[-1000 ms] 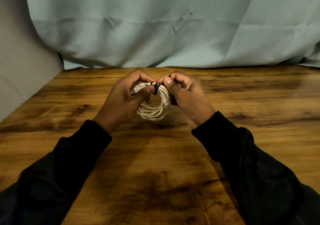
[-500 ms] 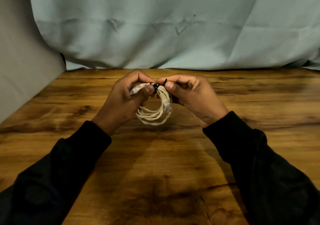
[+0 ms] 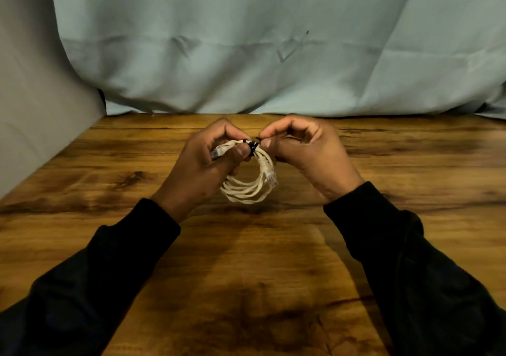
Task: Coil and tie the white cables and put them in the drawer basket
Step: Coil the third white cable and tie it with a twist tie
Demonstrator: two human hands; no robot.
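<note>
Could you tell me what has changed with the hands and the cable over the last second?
The right hand slid off the coil to the right and now pinches only the black tie end. The connector it hid hangs in view. The left hand still grips the white cable coil above the table.

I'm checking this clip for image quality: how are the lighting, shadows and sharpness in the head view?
Head view: dim, warm light; the wooden table carries soft dark shadows beneath the arms and under the white cable coil. The black sleeves lose nearly all detail. The left hand, right hand and black tie look slightly soft. No glare. The backdrop cloth is evenly lit.
</note>
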